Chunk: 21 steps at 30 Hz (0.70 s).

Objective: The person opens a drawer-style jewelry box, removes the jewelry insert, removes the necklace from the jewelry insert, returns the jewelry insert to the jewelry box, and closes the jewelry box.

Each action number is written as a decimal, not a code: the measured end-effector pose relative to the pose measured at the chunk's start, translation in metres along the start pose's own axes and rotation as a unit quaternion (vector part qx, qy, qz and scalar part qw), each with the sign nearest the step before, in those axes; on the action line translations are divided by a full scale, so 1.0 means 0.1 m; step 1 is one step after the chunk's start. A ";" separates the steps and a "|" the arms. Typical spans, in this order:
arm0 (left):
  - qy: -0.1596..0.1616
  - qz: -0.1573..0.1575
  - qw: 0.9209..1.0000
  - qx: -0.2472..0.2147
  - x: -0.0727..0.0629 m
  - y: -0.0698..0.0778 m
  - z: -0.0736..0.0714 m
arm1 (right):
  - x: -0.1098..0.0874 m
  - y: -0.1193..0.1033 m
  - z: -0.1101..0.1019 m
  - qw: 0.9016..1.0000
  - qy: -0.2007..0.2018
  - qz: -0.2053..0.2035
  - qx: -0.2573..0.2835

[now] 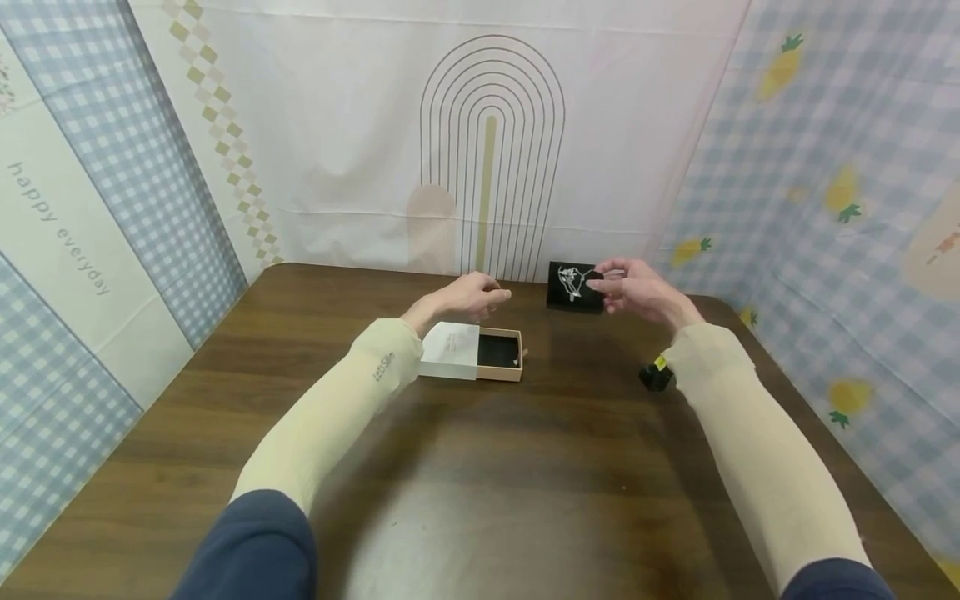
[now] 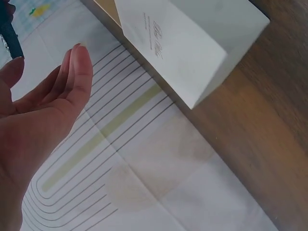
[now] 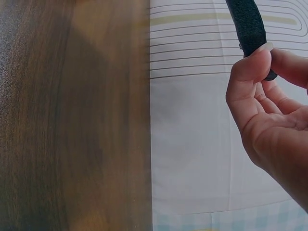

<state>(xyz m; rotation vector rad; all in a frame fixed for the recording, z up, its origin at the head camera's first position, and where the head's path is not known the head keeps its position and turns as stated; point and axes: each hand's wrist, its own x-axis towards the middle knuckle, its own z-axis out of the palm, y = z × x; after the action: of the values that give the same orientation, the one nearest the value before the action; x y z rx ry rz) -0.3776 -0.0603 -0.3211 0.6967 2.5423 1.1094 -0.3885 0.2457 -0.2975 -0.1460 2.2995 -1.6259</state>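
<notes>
My right hand (image 1: 637, 289) pinches the right edge of a flat black jewellery pad (image 1: 562, 298) between thumb and fingers, raised toward the back of the table. A silver chain necklace (image 1: 570, 282) lies across the pad's face. Seen edge-on in the right wrist view, the pad (image 3: 248, 26) is thin with a fuzzy dark surface. My left hand (image 1: 467, 296) hovers with relaxed fingers and nothing in them, just behind a small gift box. The box's white sleeve (image 1: 453, 354) covers its left part; the tan tray (image 1: 500, 374) sticks out to the right, showing a black inside (image 1: 497, 351).
A small black object with a yellow patch (image 1: 656, 375) sits on the table near my right wrist. The brown wooden table (image 1: 480, 500) meets a white patterned cloth (image 1: 345, 150) at the back and checked cloth (image 1: 847, 250) on the right.
</notes>
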 end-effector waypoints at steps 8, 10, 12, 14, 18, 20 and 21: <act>0.021 0.001 1.000 -0.008 0.08 0.06 0.10 | -0.01 -0.04 0.01 1.000 -0.005 -0.008 -0.005; 0.025 0.003 1.000 -0.005 0.10 0.07 0.13 | -0.01 -0.04 0.02 1.000 -0.004 -0.007 -0.006; 0.030 0.006 0.999 -0.010 0.12 0.08 0.16 | 0.00 -0.04 0.03 1.000 -0.004 -0.004 -0.008; 0.033 0.008 0.999 -0.021 0.13 0.10 0.19 | 0.01 -0.04 0.04 1.000 -0.004 -0.002 -0.008; 0.043 0.006 0.998 -0.036 0.14 0.13 0.23 | 0.01 -0.04 0.05 1.000 -0.003 -0.005 -0.005; 0.048 0.003 0.998 -0.041 0.15 0.14 0.24 | 0.01 -0.05 0.05 1.000 -0.003 -0.010 -0.006; 0.050 0.002 0.998 -0.046 0.15 0.15 0.24 | 0.01 -0.06 0.05 1.000 -0.002 -0.012 -0.005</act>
<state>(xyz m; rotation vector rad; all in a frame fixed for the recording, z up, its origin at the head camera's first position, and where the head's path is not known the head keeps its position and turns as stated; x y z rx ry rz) -0.3751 -0.0288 -0.3272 0.6388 2.5526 1.2835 -0.3887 0.2386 -0.2938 -0.1793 2.3120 -1.6225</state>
